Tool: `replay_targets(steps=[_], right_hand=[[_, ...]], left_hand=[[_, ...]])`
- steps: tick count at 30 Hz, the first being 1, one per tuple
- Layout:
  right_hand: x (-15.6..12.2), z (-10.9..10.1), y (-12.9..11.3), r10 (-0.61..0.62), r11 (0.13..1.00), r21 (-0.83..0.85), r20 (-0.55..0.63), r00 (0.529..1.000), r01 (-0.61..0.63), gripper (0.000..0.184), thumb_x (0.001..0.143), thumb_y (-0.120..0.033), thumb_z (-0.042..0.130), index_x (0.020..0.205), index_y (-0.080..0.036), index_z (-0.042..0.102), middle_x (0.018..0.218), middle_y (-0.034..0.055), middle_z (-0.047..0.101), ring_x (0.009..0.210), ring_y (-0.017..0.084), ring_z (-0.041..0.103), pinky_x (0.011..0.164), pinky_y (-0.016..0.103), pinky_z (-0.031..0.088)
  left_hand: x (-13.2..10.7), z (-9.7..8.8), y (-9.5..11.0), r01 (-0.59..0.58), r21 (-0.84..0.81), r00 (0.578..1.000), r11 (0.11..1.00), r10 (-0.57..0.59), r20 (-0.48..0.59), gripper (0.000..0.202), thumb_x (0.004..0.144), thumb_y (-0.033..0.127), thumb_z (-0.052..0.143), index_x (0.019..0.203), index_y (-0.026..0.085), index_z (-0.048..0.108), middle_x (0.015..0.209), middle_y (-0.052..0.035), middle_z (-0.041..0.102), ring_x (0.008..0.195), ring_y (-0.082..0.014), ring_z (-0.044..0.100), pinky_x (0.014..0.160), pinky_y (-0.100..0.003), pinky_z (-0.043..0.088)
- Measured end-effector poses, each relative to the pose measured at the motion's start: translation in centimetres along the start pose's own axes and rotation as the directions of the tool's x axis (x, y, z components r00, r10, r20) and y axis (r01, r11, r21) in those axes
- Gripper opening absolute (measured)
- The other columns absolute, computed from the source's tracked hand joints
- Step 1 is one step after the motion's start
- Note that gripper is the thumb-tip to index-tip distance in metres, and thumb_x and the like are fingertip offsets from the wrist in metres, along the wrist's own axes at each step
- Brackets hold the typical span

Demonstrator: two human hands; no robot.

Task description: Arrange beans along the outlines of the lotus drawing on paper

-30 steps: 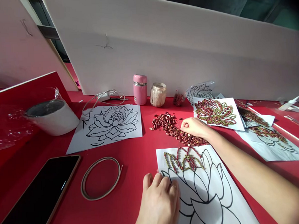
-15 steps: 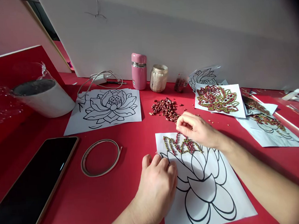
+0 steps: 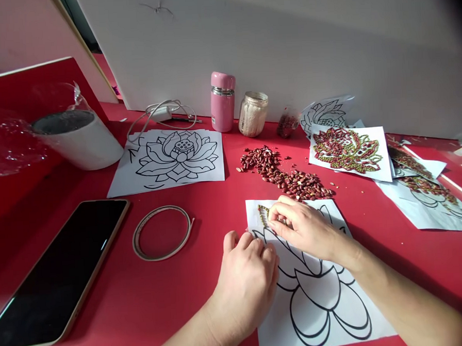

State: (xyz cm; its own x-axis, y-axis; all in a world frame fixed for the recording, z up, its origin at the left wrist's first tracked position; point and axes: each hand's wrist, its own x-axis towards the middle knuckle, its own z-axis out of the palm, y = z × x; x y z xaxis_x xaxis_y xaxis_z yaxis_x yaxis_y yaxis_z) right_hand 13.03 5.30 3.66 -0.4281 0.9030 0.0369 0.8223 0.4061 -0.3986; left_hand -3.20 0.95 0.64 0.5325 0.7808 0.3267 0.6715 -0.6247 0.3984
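Observation:
A white sheet with a black lotus outline (image 3: 318, 292) lies on the red table before me. Small green and red beans (image 3: 262, 215) line the petals near its top, partly covered by my right hand (image 3: 305, 226). That hand is pinched low over the bean-lined petals; whatever sits between its fingertips is hidden. At the sheet's left edge rests my left hand (image 3: 249, 278), fingers curled under, so I cannot see what they hold, if anything. Just beyond the sheet spreads a pile of dark red beans (image 3: 289, 177).
Left are a phone (image 3: 61, 269), a tape roll (image 3: 136, 245), printed lotus sheets (image 3: 211, 169) and a white tub (image 3: 86, 147). A pink flask (image 3: 222, 103), a jar (image 3: 253, 115) and a bag of beans (image 3: 288, 124) stand behind. Bean-covered lotus pictures (image 3: 348, 151) lie right.
My right hand has come from the bean pile down toward me onto the sheet's bean-lined petals, uncovering more of the pile. My left hand stays at the sheet's edge. The view has shifted slightly.

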Motion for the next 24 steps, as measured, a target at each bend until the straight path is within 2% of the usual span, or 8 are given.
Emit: replay_targets(steps=[5, 12, 16, 20, 24], right_hand=[[-0.4, 1.0, -0.8, 0.019, 0.998, -0.052, -0.062, 0.998, -0.022, 0.011, 0.080, -0.018, 0.043, 0.072, -0.020, 0.050, 0.078, 0.0004, 0.054, 0.068, 0.010, 0.050, 0.064, 0.025, 0.038], [-0.3, 1.9, -0.7, 0.030, 0.989, -0.138, -0.102, 0.994, -0.044, 0.011, 0.079, -0.018, 0.043, 0.072, -0.020, 0.052, 0.078, 0.0020, 0.055, 0.068, 0.013, 0.052, 0.065, 0.027, 0.038], [-0.4, 1.7, -0.6, 0.038, 0.995, -0.087, -0.114, 0.993, -0.048, 0.012, 0.079, -0.018, 0.043, 0.071, -0.020, 0.052, 0.077, 0.0016, 0.055, 0.070, 0.012, 0.053, 0.067, 0.027, 0.039], [-0.4, 0.8, 0.0, 0.054, 0.998, 0.023, -0.131, 0.990, -0.052, 0.014, 0.081, -0.021, 0.043, 0.071, -0.020, 0.054, 0.073, 0.0011, 0.054, 0.064, 0.010, 0.051, 0.061, 0.024, 0.040], [-0.3, 0.5, 0.2, 0.030, 1.000, 0.000, -0.127, 0.991, -0.030, 0.013, 0.079, -0.022, 0.046, 0.070, -0.021, 0.055, 0.073, 0.0004, 0.054, 0.061, 0.009, 0.049, 0.059, 0.023, 0.039]], left_hand=[[-0.1, 0.1, 0.0, -0.001, 0.014, 1.000, 1.000, 0.001, -0.010, 0.015, 0.079, 0.013, 0.044, 0.071, 0.017, 0.056, 0.061, -0.0011, 0.050, 0.061, -0.0140, 0.040, 0.065, -0.033, 0.026], [-0.1, 0.3, -0.1, -0.001, 0.027, 1.000, 1.000, 0.001, -0.024, 0.012, 0.075, 0.012, 0.046, 0.068, 0.017, 0.054, 0.061, 0.0000, 0.049, 0.061, -0.0141, 0.039, 0.065, -0.034, 0.026], [-0.1, 0.2, -0.1, 0.006, 0.022, 1.000, 1.000, -0.006, -0.019, 0.011, 0.075, 0.012, 0.047, 0.068, 0.018, 0.053, 0.060, 0.0003, 0.049, 0.061, -0.0143, 0.039, 0.065, -0.034, 0.026], [-0.1, 0.1, 0.0, 0.014, 0.025, 1.000, 1.000, -0.013, -0.012, 0.013, 0.077, 0.012, 0.045, 0.069, 0.018, 0.053, 0.060, 0.0001, 0.049, 0.061, -0.0143, 0.039, 0.064, -0.033, 0.026], [-0.1, 0.2, 0.0, 0.006, 0.031, 1.000, 0.999, -0.005, -0.022, 0.012, 0.076, 0.012, 0.046, 0.070, 0.018, 0.054, 0.060, -0.0003, 0.050, 0.061, -0.0145, 0.040, 0.065, -0.033, 0.026]])
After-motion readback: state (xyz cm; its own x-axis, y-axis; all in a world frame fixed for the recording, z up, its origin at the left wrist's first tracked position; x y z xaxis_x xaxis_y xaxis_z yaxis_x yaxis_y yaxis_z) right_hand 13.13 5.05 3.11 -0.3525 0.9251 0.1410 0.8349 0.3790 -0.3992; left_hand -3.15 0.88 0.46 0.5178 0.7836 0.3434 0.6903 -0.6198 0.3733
